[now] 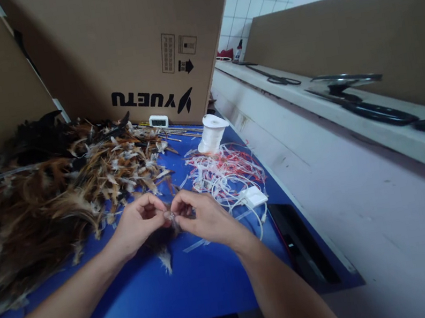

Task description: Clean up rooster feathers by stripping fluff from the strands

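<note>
My left hand [138, 223] and my right hand [201, 216] meet over the blue table. Between their pinched fingertips is a small bunch of brown and whitish feathers [172, 221], with its lower part hanging in shadow. Both thumbs and forefingers press on the pale end of the bunch; whether thread is wound there cannot be made out. Just below my left hand, a pale fluffy feather [164, 259] rests on the table. To the left spreads a large heap of brown, black and white feathers [78, 181].
Behind my right hand lies a tangle of white and red strings [225, 170], with a white spool [212, 133] beyond it. A white charger [253, 196] with a cable and a black flat device [303, 244] are at the right. Cardboard [127, 37] walls the back.
</note>
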{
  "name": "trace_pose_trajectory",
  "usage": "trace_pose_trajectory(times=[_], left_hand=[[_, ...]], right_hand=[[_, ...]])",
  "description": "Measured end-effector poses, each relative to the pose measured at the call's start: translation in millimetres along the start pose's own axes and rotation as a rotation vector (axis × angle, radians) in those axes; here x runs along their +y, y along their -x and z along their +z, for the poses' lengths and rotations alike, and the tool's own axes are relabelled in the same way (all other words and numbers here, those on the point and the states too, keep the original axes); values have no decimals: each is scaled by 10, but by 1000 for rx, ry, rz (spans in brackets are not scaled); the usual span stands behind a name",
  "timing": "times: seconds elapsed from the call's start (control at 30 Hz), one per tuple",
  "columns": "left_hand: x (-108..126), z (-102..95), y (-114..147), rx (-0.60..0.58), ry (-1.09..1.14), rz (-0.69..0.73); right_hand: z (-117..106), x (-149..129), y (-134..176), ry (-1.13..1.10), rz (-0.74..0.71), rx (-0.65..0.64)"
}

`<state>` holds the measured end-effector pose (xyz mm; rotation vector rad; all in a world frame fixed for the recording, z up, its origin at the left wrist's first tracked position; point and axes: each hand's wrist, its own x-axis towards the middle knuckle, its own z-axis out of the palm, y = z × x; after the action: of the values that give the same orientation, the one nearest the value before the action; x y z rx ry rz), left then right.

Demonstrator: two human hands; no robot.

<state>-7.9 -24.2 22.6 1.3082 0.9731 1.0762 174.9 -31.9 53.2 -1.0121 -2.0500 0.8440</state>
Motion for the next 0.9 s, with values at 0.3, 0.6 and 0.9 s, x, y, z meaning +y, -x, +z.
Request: trace_pose_trajectory(times=[0.3, 0.6, 0.9], left_hand=[[-8, 2, -7, 0, 8, -29], [15, 31, 4, 27, -72, 10], [4, 53, 13, 99, -181, 96]], right_hand=[[-6, 3, -2, -22, 3, 14], [17, 50, -10, -141, 114, 16], [54, 82, -39, -181, 224, 60]])
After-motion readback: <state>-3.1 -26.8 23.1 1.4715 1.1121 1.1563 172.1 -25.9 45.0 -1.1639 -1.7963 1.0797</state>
